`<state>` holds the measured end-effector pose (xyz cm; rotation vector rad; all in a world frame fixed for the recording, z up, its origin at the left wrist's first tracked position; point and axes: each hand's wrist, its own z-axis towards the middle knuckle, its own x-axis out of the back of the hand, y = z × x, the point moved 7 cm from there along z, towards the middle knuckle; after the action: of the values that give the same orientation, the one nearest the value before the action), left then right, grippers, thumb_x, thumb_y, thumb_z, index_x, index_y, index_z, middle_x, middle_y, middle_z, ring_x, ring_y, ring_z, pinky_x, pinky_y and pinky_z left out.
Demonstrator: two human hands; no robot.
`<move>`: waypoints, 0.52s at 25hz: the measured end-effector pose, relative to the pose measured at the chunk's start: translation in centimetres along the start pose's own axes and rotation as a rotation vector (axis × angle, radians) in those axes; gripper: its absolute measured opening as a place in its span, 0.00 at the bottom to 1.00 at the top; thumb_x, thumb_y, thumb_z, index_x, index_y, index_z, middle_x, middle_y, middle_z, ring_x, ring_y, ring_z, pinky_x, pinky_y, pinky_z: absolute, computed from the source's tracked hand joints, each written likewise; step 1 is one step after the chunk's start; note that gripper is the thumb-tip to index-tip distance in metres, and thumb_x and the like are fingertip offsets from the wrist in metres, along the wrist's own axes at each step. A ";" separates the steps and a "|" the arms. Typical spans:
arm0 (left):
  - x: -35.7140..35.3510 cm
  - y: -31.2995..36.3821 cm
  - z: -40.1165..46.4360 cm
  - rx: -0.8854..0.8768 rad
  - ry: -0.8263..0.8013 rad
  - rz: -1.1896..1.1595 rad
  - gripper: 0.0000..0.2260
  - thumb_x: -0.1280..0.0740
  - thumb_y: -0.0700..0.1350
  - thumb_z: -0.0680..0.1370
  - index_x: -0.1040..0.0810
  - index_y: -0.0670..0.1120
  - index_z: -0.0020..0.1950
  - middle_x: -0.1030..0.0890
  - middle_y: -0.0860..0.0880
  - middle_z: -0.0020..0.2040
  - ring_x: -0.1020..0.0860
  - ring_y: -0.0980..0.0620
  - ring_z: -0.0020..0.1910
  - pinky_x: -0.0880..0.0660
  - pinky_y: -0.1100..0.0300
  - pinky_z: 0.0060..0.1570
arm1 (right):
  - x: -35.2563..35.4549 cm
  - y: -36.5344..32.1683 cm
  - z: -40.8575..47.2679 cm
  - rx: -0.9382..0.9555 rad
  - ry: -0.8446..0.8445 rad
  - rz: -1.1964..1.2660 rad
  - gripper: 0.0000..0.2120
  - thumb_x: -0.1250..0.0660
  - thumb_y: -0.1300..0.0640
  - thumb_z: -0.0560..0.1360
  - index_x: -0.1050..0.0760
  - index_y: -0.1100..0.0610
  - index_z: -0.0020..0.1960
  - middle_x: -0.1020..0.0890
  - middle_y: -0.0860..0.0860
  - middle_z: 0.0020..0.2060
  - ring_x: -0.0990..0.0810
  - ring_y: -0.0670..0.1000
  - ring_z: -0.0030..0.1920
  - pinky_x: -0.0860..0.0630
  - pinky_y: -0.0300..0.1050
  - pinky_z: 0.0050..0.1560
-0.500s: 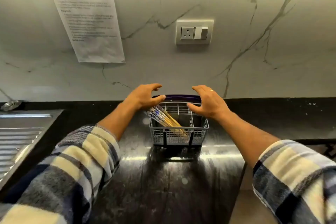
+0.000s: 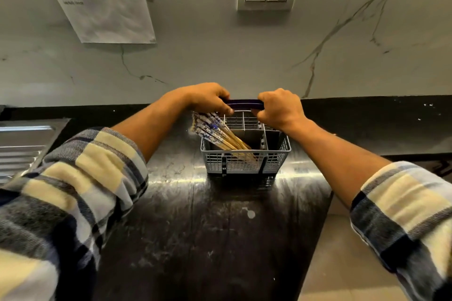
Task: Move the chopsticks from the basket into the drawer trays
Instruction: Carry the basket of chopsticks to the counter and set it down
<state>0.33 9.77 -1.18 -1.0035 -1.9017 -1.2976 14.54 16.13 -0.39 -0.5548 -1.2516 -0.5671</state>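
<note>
A grey cutlery basket (image 2: 245,157) is seen on a dark polished counter (image 2: 195,239), set close to the marble-patterned wall behind it, as both hands are closed around its dark blue handle (image 2: 244,104). The left hand (image 2: 208,99) is wrapped over the handle's left end, directly above the basket's left compartment, and the right hand (image 2: 280,109) is curled round the right end; each grip is a full clasp on the handle, with nothing else held. The chopsticks (image 2: 217,135), a bundle with blue-and-white patterned tops and pale wooden shafts, are left standing in the basket's left compartment, leaned well out over its left rim and just under the left hand. No drawer or tray is shown, so the transfer is judged not yet begun, and the basket appears about to be lifted or carried. The risk is judged to lie in that tilt: if the basket is raised unevenly or swung leftwards, the leaning bundle could be tipped over the rim and scattered across the counter or towards the steel draining board (image 2: 22,144) left of the basket. A hurried pull could also let the slick counter slide the basket.
</note>
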 end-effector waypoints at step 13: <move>-5.8 6.7 -15.4 -0.006 0.047 -0.148 0.10 0.32 0.46 0.79 0.19 0.47 0.59 0.17 0.49 0.45 0.21 0.55 0.40 0.26 0.65 0.41 | 4.3 -2.6 -14.7 0.111 0.114 0.092 0.13 0.34 0.51 0.78 0.19 0.59 0.53 0.15 0.56 0.41 0.19 0.58 0.37 0.32 0.43 0.36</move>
<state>10.21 -4.67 2.24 -0.8405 -1.9684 -1.3981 24.21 4.01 0.69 -0.4782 -1.1364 -0.4436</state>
